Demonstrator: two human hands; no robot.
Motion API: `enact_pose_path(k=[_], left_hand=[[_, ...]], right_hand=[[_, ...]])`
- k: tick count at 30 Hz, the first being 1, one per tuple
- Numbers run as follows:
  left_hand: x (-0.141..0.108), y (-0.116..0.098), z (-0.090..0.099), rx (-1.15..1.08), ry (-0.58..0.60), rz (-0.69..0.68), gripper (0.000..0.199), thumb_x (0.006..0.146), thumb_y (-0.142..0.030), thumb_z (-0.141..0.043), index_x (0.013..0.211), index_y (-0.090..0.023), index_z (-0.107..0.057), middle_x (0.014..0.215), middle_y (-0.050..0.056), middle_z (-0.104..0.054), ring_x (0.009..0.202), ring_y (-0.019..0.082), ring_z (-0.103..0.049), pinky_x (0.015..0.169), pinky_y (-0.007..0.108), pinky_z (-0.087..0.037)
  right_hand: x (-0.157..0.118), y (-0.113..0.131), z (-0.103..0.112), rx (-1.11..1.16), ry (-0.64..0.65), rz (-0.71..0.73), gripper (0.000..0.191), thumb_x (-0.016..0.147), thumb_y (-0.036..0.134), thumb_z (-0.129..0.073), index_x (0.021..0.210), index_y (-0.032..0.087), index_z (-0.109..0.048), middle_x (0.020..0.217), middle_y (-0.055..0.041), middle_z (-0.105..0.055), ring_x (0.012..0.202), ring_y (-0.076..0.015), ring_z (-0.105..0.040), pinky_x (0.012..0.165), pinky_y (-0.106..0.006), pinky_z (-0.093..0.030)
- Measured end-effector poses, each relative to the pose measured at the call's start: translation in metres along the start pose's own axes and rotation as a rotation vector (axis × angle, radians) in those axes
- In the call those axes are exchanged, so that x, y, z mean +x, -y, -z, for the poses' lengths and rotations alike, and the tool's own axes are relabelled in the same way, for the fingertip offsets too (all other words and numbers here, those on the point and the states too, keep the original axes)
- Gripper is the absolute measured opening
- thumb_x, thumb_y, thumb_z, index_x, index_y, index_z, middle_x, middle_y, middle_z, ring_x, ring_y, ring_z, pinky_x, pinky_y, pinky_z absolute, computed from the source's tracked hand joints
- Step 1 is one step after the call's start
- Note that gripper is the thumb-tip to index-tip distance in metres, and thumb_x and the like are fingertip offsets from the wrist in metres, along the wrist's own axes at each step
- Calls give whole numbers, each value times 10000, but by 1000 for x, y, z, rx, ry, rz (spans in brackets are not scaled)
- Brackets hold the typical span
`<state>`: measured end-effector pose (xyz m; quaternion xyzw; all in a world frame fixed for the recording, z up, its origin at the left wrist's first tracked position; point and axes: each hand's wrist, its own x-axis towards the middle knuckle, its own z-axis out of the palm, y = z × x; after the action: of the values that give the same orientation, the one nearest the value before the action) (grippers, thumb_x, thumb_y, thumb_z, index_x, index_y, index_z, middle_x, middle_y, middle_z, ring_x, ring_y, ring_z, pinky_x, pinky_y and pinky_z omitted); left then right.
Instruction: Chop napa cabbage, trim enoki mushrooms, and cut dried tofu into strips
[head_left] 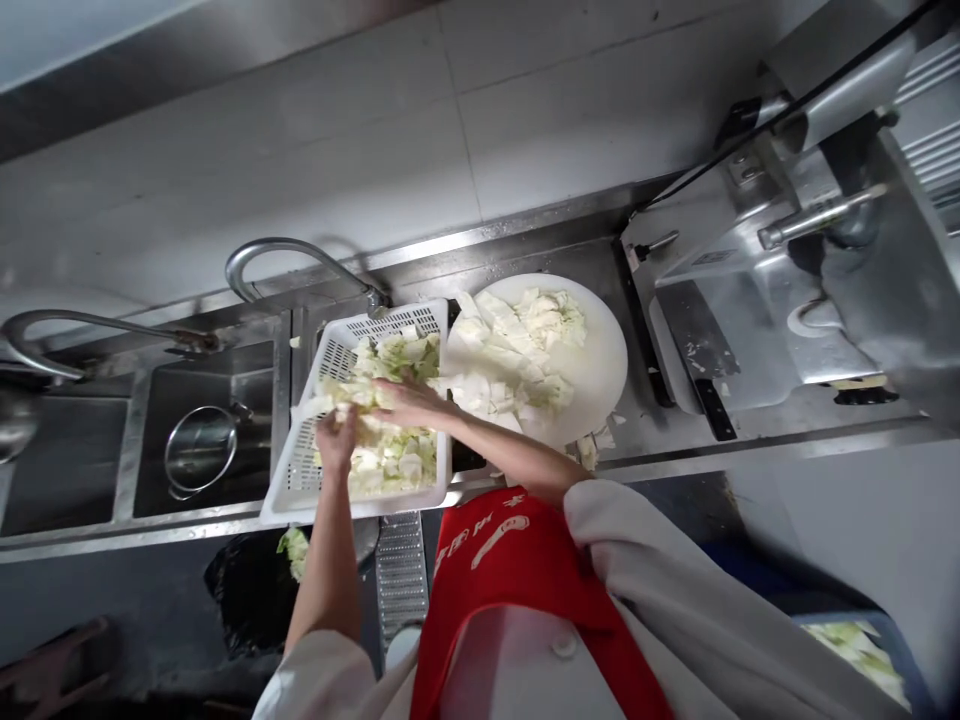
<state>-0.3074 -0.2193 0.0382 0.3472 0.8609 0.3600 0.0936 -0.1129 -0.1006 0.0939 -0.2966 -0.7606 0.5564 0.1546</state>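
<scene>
A white slotted plastic basket (pixel 289 490) sits over the sink edge, with chopped cabbage (pixel 405 468) heaped inside. My left hand (pixel 337 437) is over the basket's middle, its fingers closed around pale cabbage pieces. My right hand (pixel 416 405) reaches in from the right and grips cabbage pieces against the left hand; its fingertips are partly hidden among them. To the right of the basket lies a round white cutting board (pixel 600 350), bearing more cut cabbage (pixel 525 340).
A cleaver (pixel 701 340) rests on a white board at the right. Curved faucets (pixel 289 243) stand behind the sinks; one sink (pixel 255 375) holds a round metal-rimmed container (pixel 201 450). Below the counter are a black bag (pixel 251 595) and a blue-grey tub (pixel 900 640) with cabbage.
</scene>
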Motion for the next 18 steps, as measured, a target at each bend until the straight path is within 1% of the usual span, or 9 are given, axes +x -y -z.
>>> enact_pose_path(k=[2, 4, 5, 6, 8, 11, 13, 15, 18], left_hand=[[0, 16, 5, 112, 6, 1, 291, 782, -406, -696, 951, -171, -720, 914, 112, -723, 1033, 345, -691, 939, 479, -564], [-7, 16, -5, 136, -11, -67, 292, 779, -352, -667, 998, -173, -736, 1050, 146, -728, 1112, 347, -673, 981, 484, -553], [-12, 9, -14, 107, -22, -111, 317, 804, -342, -632, 1046, -168, -736, 1123, 157, -719, 1129, 334, -667, 967, 466, -561], [-17, -2, -27, 62, -22, -155, 339, 835, -337, -595, 1090, -161, -731, 1178, 164, -707, 1134, 318, -664, 937, 443, -572], [-27, -33, -56, -26, 20, -235, 352, 888, -332, -539, 1130, -153, -720, 1214, 165, -693, 1127, 296, -662, 878, 409, -585], [-39, -82, -97, -89, 156, -348, 312, 930, -306, -519, 1119, -168, -725, 1206, 152, -694, 1158, 283, -647, 939, 416, -575], [-45, -103, -113, -110, 231, -401, 306, 954, -294, -514, 1142, -181, -727, 1225, 144, -684, 1186, 273, -639, 1008, 416, -551], [-51, -108, -118, -139, 257, -411, 302, 966, -293, -518, 1153, -185, -729, 1242, 144, -671, 1202, 270, -634, 1040, 410, -532], [-60, -95, -109, -212, 217, -328, 269, 957, -303, -554, 1115, -191, -741, 1216, 140, -685, 1177, 269, -639, 986, 397, -543]], right_hand=[[-4, -21, 37, -60, 0, -91, 435, 959, 376, -701, 1381, 276, -681, 1377, -103, -658, 943, -225, -682, 895, -439, -591], [-11, -45, 86, -214, -179, -160, 323, 1009, 280, -591, 1303, 234, -717, 1317, -113, -689, 980, -233, -687, 924, -417, -572], [-14, -57, 110, -335, -302, -206, 304, 1021, 246, -544, 1255, 212, -734, 1284, -124, -701, 1059, -257, -675, 970, -420, -548], [-17, -69, 132, -450, -365, -257, 309, 1026, 221, -503, 1217, 193, -744, 1255, -137, -708, 1120, -278, -660, 1005, -425, -525], [-21, -90, 162, -643, -329, -330, 324, 1030, 209, -470, 1210, 183, -738, 1262, -149, -704, 1180, -289, -636, 1032, -413, -495], [-21, -114, 175, -796, -197, -379, 338, 1005, 223, -531, 1303, 184, -684, 1370, -155, -651, 1199, -282, -618, 1043, -402, -472], [-17, -125, 173, -827, -191, -393, 366, 996, 221, -545, 1342, 171, -656, 1417, -171, -616, 1198, -281, -613, 1051, -413, -457], [-11, -133, 171, -844, -206, -389, 352, 1013, 198, -495, 1312, 153, -674, 1402, -189, -620, 1176, -284, -620, 1040, -419, -449], [-8, -140, 174, -861, -237, -367, 341, 1011, 138, -435, 1166, 134, -739, 1290, -197, -677, 1102, -283, -646, 976, -407, -460]])
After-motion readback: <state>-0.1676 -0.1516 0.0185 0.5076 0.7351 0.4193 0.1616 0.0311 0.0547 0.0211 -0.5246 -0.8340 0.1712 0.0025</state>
